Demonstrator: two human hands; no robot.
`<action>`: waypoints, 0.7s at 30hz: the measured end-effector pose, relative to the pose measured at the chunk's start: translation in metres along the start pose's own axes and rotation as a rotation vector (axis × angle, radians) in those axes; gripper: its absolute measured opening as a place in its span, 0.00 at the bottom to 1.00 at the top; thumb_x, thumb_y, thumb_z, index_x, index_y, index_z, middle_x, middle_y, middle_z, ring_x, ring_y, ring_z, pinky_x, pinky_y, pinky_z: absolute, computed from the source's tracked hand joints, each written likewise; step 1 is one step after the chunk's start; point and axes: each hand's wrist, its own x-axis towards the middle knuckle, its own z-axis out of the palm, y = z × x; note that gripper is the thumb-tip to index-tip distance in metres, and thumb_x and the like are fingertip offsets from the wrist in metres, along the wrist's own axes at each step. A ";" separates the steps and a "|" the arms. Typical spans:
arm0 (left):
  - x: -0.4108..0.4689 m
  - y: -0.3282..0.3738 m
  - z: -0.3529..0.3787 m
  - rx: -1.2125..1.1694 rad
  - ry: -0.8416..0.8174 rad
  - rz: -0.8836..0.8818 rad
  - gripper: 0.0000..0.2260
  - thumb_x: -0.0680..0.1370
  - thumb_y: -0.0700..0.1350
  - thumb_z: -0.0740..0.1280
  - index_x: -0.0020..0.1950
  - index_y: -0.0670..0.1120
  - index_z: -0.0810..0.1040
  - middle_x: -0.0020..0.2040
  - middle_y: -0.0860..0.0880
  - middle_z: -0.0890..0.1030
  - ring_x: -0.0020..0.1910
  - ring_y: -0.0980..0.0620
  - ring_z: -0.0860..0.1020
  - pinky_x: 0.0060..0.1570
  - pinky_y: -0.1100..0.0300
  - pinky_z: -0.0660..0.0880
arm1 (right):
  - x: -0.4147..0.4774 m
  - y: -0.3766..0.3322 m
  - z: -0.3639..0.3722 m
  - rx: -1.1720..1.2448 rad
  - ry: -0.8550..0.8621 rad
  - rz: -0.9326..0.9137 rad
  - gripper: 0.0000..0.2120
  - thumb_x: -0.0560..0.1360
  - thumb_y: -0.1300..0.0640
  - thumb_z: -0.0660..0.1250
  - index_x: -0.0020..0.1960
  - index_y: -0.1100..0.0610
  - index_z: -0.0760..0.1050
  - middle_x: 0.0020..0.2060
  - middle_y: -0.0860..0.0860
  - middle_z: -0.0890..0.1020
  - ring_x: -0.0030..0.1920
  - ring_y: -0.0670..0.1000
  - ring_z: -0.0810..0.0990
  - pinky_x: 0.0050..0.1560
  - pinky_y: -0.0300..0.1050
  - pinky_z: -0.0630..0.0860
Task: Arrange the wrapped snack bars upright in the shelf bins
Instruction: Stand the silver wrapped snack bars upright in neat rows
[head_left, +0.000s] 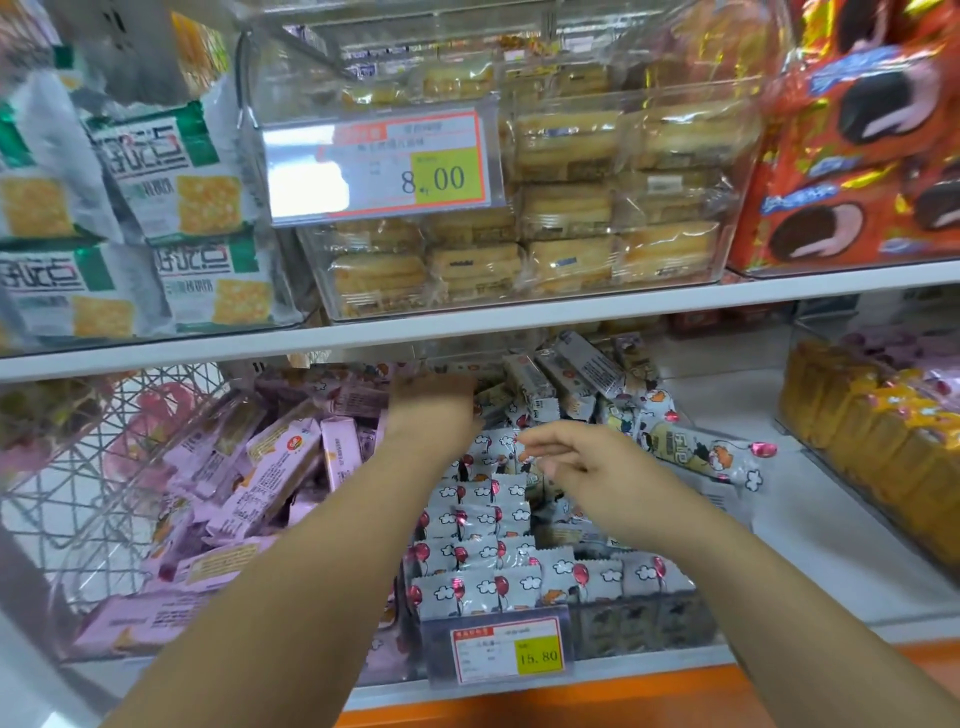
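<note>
Balloon-and-cloud wrapped snack bars (498, 525) stand upright in tight rows at the lower centre of the frame, crimped top edges up, filling the front of a clear shelf bin (639, 623). Behind them, toward mid-frame, loose bars of the same print (561, 379) lean in a jumble, their long axes running diagonally from upper left to lower right. One more bar (711, 457) lies flat at the pile's right edge, its long axis nearly across the frame.

The left hand (431, 405) reaches deep under the upper shelf edge (571, 317) and is up against the leaning pile; its fingers are hidden, so it cannot be told whether they grip anything. The right hand (576, 467) hovers over the standing rows, its fingers (530, 447) loosely apart, pointing frame-left and apparently holding nothing.

The jumble lies up-frame of both hands and nearer the left. The flat bar sits just right of the right hand, which looks better placed for it.

Pink-wrapped bars (280, 462) fill the bin to the left, beside a wire basket (93, 457). A 15.80 price tag (511, 649) hangs at the bin's front, and yellow packs (878, 436) stand at far right.
</note>
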 end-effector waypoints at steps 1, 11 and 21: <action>-0.001 0.000 0.000 0.005 0.002 -0.006 0.11 0.76 0.52 0.63 0.55 0.52 0.77 0.35 0.52 0.74 0.39 0.48 0.74 0.53 0.55 0.70 | 0.000 0.001 -0.001 0.011 0.011 0.004 0.17 0.81 0.62 0.57 0.67 0.48 0.70 0.63 0.44 0.75 0.61 0.43 0.73 0.60 0.36 0.68; -0.041 -0.016 -0.038 -0.284 0.219 -0.033 0.13 0.76 0.51 0.65 0.60 0.52 0.76 0.54 0.49 0.77 0.47 0.47 0.78 0.39 0.59 0.74 | 0.004 0.004 0.000 0.198 0.023 0.072 0.22 0.80 0.60 0.59 0.72 0.50 0.63 0.70 0.45 0.68 0.68 0.45 0.68 0.70 0.45 0.64; -0.082 -0.028 -0.054 -0.672 0.154 0.064 0.07 0.76 0.53 0.66 0.53 0.61 0.73 0.46 0.56 0.74 0.36 0.65 0.68 0.35 0.72 0.60 | 0.012 0.011 0.002 0.354 0.109 0.112 0.21 0.80 0.64 0.57 0.72 0.52 0.64 0.68 0.48 0.71 0.67 0.47 0.69 0.71 0.49 0.63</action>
